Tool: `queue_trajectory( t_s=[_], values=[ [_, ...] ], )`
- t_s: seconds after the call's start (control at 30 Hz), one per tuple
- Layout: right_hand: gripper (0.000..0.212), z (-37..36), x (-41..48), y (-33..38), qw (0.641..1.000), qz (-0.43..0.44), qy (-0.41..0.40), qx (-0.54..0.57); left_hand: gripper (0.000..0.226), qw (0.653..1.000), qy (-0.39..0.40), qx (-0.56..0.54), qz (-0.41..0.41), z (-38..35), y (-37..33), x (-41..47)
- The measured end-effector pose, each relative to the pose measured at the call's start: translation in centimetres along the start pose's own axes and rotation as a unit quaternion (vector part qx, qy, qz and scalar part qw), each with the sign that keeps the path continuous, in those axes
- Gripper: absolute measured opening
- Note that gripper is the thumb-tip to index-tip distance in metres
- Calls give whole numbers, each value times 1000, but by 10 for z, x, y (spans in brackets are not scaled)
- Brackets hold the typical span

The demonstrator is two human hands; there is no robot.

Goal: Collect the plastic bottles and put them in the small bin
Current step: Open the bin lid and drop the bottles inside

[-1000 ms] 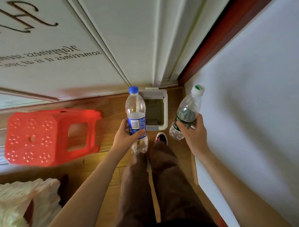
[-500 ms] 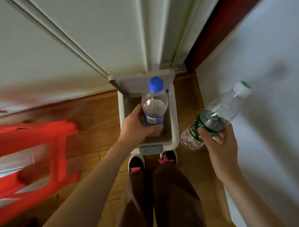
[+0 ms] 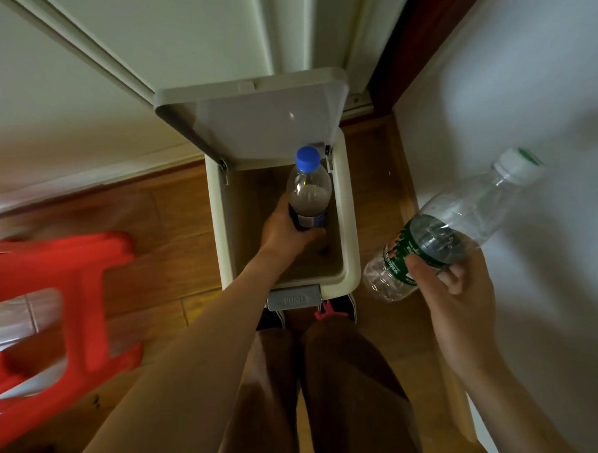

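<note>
Lowered deeper since before, the left hand [image 3: 284, 228] grips the blue-capped bottle [image 3: 308, 191] inside the small bin [image 3: 347, 224], unreleased, while right-hand fingers [image 3: 456, 281] hold the green-labelled bottle [image 3: 451, 226] outside, waiting.

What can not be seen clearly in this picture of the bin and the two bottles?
- Head view: floor of the small bin is partly hidden by the left hand and the blue-capped bottle.
- Label text on the green-labelled bottle is too small, and the right hand covers part of it.
- The red stool is blurred and cut off by the left edge.
</note>
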State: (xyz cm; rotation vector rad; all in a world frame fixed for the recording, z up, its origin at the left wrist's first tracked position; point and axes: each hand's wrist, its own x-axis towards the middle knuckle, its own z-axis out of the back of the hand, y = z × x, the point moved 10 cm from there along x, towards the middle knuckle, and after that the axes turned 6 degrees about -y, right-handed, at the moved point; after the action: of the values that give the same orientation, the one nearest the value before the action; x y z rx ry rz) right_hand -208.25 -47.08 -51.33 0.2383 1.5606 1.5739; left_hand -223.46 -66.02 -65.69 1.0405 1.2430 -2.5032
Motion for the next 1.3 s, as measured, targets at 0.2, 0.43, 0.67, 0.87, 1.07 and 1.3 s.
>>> queue_trajectory(
  t_s=[0.2, 0.43, 0.67, 0.87, 1.07, 1.3],
  values=[
    [58, -2, -4, 22, 1000, 8, 6, -8, 75, 994, -59, 72, -59, 33, -29, -29],
    [55, -29, -20, 70, 998, 33, 43, -15, 37, 934, -216, 126, -255, 127, -72, -98],
    [62, -104, -31, 58, 982, 75, 153, -85, 57, 987, -150, 9, -53, 149, 1, -68],
    [57, -157, -12, 12, 969, 87, 186, -137, 53, 993, -86, -70, -37, 132, 19, -57],
    [62, -176, 13, -20, 949, 100, 169, -246, 56, 992, -90, -82, -33, 128, 27, -62],
    [63, -194, 21, -50, 926, 73, 207, -307, 57, 988, -102, -119, -16, 123, 34, -67]
  ],
)
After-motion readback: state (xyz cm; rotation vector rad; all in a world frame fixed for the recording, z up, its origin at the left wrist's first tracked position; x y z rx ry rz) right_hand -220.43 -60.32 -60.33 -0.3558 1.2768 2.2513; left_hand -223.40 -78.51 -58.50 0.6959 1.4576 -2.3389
